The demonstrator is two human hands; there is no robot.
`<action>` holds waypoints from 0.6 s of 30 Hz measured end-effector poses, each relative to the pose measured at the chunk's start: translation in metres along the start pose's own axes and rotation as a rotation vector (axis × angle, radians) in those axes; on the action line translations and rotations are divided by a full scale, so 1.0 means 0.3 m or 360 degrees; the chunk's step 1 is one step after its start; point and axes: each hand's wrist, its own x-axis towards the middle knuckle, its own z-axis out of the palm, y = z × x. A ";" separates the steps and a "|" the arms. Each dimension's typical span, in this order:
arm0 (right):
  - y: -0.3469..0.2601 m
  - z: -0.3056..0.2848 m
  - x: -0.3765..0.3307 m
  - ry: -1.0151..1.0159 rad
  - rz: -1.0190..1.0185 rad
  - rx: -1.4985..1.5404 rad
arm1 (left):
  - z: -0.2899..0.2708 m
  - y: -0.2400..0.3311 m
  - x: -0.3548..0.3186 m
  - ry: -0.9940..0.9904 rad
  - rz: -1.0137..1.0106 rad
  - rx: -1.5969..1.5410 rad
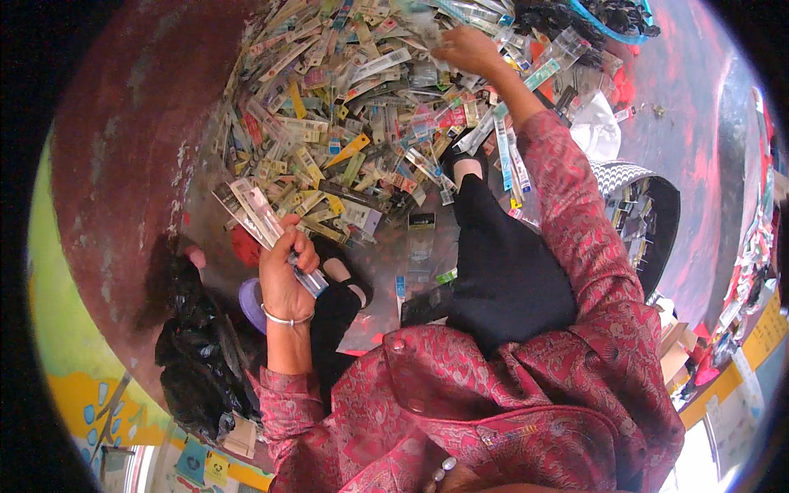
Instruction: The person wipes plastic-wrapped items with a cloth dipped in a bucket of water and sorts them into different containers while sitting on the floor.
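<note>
A wide heap of slim clear plastic packets [345,123] with printed labels spreads over the floor before me. My left hand [289,261], a bangle at its wrist, is closed around a small bundle of long, narrow plastic packets [256,212] at the heap's near left edge. My right hand [470,51] reaches out to the far side of the heap. Its fingers are drawn together, pointing left among the packets; what they pinch, if anything, is blurred and too small to name.
Black plastic bags [201,353] lie at the left. At the right stands a round container [667,234] with packets inside, near a white crumpled bag [596,127]. Beyond the heap is a blue-rimmed basin [612,34] with dark stuff. My black-shod foot [467,160] rests against the heap.
</note>
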 end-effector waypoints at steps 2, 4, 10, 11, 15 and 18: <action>0.021 -0.099 -0.016 -0.0198 -0.0042 0.0501 | -0.006 0.001 0.000 -0.0026 -0.0012 -0.0020; 0.044 -0.114 -0.049 -0.0222 0.0047 0.1102 | -0.004 0.001 -0.004 -0.0032 -0.0028 -0.0007; 0.031 -0.093 -0.154 -0.0342 0.0625 0.1938 | 0.006 -0.010 0.005 -0.0085 -0.0027 -0.0009; 0.030 -0.083 -0.183 -0.0355 0.0648 0.2008 | 0.002 -0.011 0.009 -0.0088 -0.0037 -0.0021; 0.043 0.032 -0.221 -0.0514 0.0665 0.2440 | 0.013 -0.019 0.015 -0.0076 -0.0085 -0.0074; -0.075 0.083 -0.257 -0.0676 0.0586 0.2682 | 0.021 -0.022 0.018 -0.0066 -0.0117 -0.0082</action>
